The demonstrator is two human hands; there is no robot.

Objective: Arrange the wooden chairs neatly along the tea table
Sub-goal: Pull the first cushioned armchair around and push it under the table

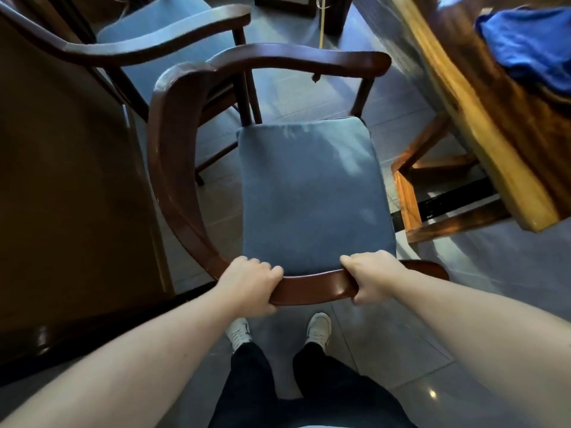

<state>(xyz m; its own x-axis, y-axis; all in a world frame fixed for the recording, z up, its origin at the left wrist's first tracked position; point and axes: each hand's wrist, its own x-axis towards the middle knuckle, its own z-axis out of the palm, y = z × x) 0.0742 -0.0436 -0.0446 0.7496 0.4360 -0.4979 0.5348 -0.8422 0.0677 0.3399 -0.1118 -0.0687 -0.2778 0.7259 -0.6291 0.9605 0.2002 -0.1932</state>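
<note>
Gripping the curved rail of the wooden chair [312, 193] at centre frame with both hands, left [250, 284] and right [372, 278] curled tight around it, you next need to swing it toward the tabletop [482, 125] at right.

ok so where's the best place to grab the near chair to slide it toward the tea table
Grip the near chair by its curved back rail, from behind, as the left hand and right hand do now, one on each side of centre. The rail is a smooth bar that fingers can wrap, and spaced hands should steer it straighter toward the tea table on its right.
</note>
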